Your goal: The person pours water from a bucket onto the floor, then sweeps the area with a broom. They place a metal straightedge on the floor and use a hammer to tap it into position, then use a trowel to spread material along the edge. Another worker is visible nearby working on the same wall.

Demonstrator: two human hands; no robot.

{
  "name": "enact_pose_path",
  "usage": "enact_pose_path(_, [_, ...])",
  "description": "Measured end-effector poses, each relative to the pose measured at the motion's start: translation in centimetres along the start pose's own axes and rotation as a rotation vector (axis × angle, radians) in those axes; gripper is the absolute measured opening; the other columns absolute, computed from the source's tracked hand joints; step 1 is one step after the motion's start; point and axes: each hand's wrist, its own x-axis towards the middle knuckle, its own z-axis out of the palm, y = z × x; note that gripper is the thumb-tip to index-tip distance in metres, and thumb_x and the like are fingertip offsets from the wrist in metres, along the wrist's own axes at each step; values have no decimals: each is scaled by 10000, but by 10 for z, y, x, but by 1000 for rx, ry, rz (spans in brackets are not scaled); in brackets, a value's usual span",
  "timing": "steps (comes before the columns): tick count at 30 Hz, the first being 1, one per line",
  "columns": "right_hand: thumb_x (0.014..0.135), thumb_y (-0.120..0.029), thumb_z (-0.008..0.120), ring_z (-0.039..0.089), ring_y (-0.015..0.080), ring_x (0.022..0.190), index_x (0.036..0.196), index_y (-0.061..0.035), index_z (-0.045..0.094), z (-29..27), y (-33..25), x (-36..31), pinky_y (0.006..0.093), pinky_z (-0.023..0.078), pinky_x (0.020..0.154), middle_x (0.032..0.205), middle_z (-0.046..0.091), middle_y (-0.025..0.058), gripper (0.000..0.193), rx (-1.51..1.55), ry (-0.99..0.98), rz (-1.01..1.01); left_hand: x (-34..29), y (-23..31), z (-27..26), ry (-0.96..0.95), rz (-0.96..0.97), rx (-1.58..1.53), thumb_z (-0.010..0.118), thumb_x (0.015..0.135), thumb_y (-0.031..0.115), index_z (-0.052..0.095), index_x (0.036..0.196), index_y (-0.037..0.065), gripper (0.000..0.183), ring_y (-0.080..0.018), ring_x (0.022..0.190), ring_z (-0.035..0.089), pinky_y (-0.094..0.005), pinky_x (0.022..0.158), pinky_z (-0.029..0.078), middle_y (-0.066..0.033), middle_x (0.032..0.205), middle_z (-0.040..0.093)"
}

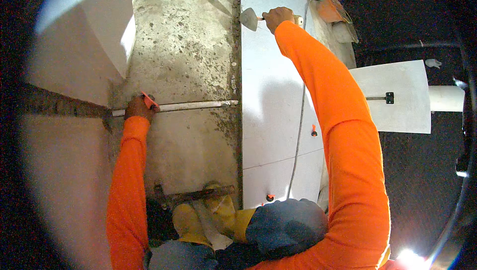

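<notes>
trowel at the tile edge, rod across bare mortar

the right hand [278,17], fingers wrapped tight round the handle, holds a small grey metal trowel [249,19] against the left edge of the white tiled wall face [271,96]. the left hand [138,107] is closed round a thin white rod [184,105] that lies across the rough grey mortar surface [184,46], its tip reaching the tile edge. orange tile clips [314,132] sit in the tile joints. a loose white tile [397,96] lies beyond the right edge, in a dark room.
</notes>
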Motion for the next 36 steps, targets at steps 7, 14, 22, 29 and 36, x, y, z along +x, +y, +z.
enact_pose_path(7, [972,-178,549,725,276,996,1175,-230,706,-11,-6,21,438,599,811,1038,748,59,263,-72,-69,-239,9,-7,14,37,-66,103,874,728,384,698,1059,94,474,-372,988,698,-464,862,569,-149,1048,719])
enact_pose_path(14, [906,-168,590,731,312,897,1007,-169,747,-25,-2,-28,455,601,771,909,748,98,187,111,63,-424,18,-17,22,133,31,96,862,733,406,690,1081,129,476,-368,1015,687,-462,877,564,-145,1087,709])
enact_pose_path(22, [933,-210,562,723,352,818,968,-140,729,-27,-22,-112,496,594,737,852,730,132,185,84,-71,-534,22,-19,20,110,105,49,848,738,412,710,1043,168,414,-351,1005,691,-469,870,565,-138,1077,709])
enact_pose_path(29, [966,-224,528,723,354,821,983,-98,699,-39,-51,-210,487,584,721,825,714,149,214,146,-134,-537,36,-19,29,-28,184,217,840,752,431,720,1069,179,422,-337,1028,692,-458,888,565,-121,1094,717])
enact_pose_path(36, [1027,-252,441,725,344,933,1128,-181,718,-23,-39,-234,486,581,824,996,736,138,303,283,-239,-286,47,-29,51,169,25,123,827,767,451,714,1105,212,429,-329,1022,699,-461,885,568,-105,1103,721])
